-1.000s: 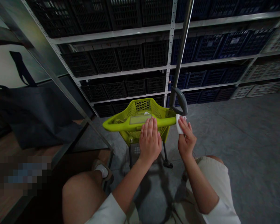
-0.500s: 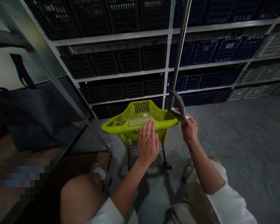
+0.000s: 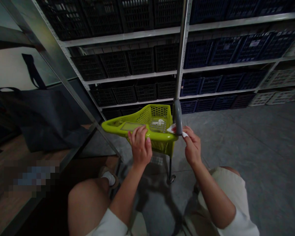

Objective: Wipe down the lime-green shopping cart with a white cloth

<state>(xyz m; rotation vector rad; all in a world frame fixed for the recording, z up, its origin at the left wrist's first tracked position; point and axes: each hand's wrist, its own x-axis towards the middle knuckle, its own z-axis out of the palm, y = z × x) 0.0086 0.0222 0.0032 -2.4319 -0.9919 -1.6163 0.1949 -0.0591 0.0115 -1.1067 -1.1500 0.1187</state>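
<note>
1. On the grey floor (image 3: 236, 131), before shelves (image 3: 123, 36) lined with crates (image 3: 140, 60), a green cart (image 3: 143, 114) is seen standing upright.
2. The cart's handle (image 3: 159, 136) is partly covered by the left hand (image 3: 140, 147), fingers bent over it beside a flat panel (image 3: 131, 126); whether it is tightly clasped cannot be told.
3. A white cloth (image 3: 171, 128) is pinched in the right hand (image 3: 193, 146), near the right end of the handle.
4. The cloth is visible on both sides of a grey loop (image 3: 178, 116), located at the lower end of a metal pole (image 3: 181, 55).
5. Crumpled white material (image 3: 159, 122) is noted inside the cart.
6. To the left, a dark bag (image 3: 41, 121) is set on a wooden table (image 3: 12, 147).
</note>
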